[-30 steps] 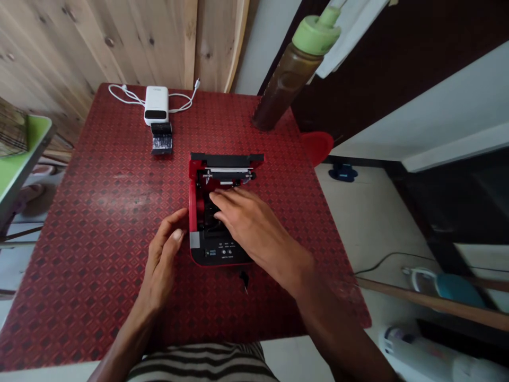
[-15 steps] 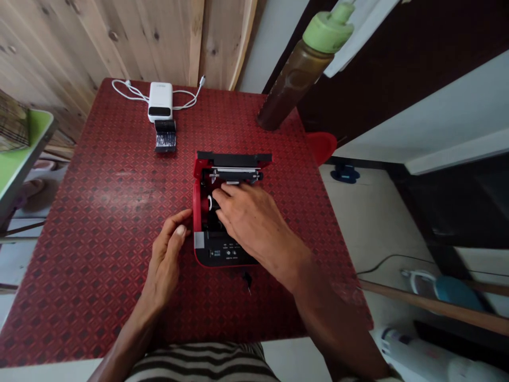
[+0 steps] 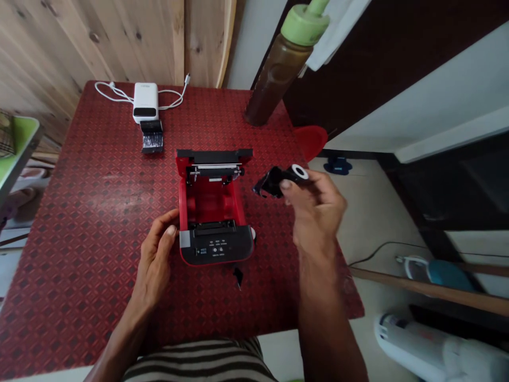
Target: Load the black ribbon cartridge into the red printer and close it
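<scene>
A red and black printer (image 3: pixel 217 249) sits on the table with its lid (image 3: pixel 214 157) tilted up and its red inner compartment (image 3: pixel 211 204) showing bare. My left hand (image 3: pixel 157 254) lies against the printer's left side, its fingers partly bent and thumb apart, not wrapped round anything. Off to the right of the printer, above the table, my right hand (image 3: pixel 318 209) grips a black roll (image 3: pixel 288 174) with a white core end; a loose black strip (image 3: pixel 268 183) hangs from it. Just in front of the printer lies a small black scrap (image 3: pixel 237 277).
At the back left are a white power bank (image 3: pixel 146 101) with a white cable (image 3: pixel 170 106) and a curled dark strip (image 3: pixel 152 139). A tall brown bottle (image 3: pixel 274 74) with a green cap stands at the back right. The red patterned table (image 3: pixel 99 254) ends beyond my right forearm.
My right hand has lifted the black roll out of the printer and carried it to the right. My left hand stays at the printer's side. The view has shifted slightly.
</scene>
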Demonstrator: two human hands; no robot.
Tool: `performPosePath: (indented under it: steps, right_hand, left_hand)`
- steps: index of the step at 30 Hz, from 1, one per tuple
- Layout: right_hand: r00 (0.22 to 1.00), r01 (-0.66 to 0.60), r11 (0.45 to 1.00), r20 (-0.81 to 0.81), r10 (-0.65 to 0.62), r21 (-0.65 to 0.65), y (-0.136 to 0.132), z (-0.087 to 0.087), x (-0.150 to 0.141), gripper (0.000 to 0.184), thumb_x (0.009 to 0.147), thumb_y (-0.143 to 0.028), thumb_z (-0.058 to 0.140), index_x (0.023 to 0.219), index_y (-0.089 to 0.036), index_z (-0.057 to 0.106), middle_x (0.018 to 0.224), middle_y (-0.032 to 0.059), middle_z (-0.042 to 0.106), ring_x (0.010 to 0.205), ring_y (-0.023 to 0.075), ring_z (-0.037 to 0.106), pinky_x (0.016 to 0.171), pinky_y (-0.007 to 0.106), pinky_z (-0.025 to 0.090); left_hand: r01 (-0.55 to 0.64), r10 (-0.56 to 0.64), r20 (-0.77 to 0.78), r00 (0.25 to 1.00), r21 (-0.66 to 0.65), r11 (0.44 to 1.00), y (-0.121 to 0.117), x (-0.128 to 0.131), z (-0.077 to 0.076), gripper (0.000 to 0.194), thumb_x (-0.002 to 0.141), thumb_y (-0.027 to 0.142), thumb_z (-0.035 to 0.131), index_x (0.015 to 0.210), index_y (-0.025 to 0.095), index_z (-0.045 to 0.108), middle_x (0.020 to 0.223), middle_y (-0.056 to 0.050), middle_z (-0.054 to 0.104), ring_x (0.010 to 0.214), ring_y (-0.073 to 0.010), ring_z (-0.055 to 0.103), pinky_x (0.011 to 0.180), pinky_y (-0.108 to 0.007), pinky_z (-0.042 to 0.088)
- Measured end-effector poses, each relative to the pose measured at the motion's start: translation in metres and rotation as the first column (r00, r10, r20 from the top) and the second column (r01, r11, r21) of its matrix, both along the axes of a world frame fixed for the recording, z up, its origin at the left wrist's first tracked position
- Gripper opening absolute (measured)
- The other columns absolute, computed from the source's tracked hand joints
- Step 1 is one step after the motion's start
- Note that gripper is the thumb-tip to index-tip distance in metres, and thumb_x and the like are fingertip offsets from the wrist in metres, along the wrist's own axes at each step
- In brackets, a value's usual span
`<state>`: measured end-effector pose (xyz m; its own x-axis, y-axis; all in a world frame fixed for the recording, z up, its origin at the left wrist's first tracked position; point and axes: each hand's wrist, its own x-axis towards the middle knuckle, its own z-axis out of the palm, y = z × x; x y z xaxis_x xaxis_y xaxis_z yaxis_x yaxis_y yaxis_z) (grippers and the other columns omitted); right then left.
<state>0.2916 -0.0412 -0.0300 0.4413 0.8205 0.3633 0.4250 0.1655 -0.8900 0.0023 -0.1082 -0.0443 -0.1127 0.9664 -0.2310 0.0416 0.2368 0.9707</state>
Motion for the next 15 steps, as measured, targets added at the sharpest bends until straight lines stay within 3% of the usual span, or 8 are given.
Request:
performPosePath:
  steps: [2,5,15]
  right_hand:
    - [0.996,0.088,0.996,-0.028,-0.089,-0.03,0.013,-0.025,0.003,0.034,0.091,-0.052,0.086,0.108,-0.026,0.071,0.092,-0.0003,0.075,0.081,0.0207,0.072,0.075,0.038,0.062]
    - [0.994,0.108,0.991,-0.015,-0.11,-0.079,0.028,-0.045,-0.002,0.038,0.089,-0.055,0.084,0.105,-0.026,0.066,0.095,0.0013,0.077,0.084,0.0208,0.073,0.078,0.037,0.062]
    - [0.978,-0.165,0.953,0.083,0.192,-0.255,0.027,-0.056,-0.033,0.037,0.091,-0.059,0.082,0.1,-0.027,0.067,0.099,0.0039,0.08,0.087,0.022,0.073,0.082,0.038,0.058]
  left_hand:
    - [-0.002,0.002,-0.027,1.0,0.0,1.0,0.0,0.001,0.0,0.049,0.112,0.062,0.064,0.143,0.027,0.078,0.143,-0.008,0.08,0.141,-0.0355,0.07,0.126,-0.051,0.046]
    - [-0.003,0.004,-0.071,0.997,0.007,1.0,0.001,0.002,0.0,0.047,0.112,0.06,0.064,0.143,0.027,0.077,0.146,-0.006,0.08,0.141,-0.0344,0.069,0.127,-0.05,0.046]
    - [0.003,-0.003,-0.078,0.997,0.004,1.0,0.003,0.001,0.006,0.05,0.11,0.063,0.063,0.141,0.026,0.078,0.142,-0.007,0.081,0.133,-0.0333,0.073,0.119,-0.047,0.052]
